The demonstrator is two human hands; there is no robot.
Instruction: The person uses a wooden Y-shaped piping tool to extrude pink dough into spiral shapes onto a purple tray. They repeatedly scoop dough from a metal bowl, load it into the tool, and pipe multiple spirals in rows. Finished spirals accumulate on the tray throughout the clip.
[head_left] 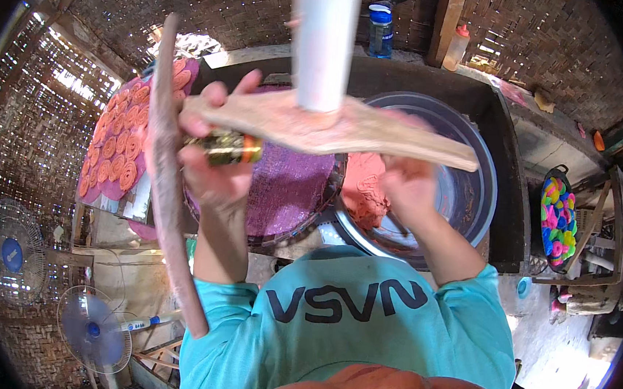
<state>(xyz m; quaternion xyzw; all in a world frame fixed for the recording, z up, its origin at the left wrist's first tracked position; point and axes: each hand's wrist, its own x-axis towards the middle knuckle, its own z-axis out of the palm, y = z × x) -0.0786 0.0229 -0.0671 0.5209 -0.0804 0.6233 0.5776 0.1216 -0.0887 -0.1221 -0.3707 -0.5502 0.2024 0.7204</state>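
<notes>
Partly curled, left hand (217,182) — around patterned cylinder (229,148)

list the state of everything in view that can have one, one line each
patterned cylinder, held sideways
white tube, joined to wooden crossbar
pink dough, lumped
round basin, uncovered, holding dough
blue bottle, capped, upright
red-topped bottle, capped, upright
orange spirals, laid out flat
multicoloured pieces, heaped
lower fan, upright; spinning unclear
</notes>
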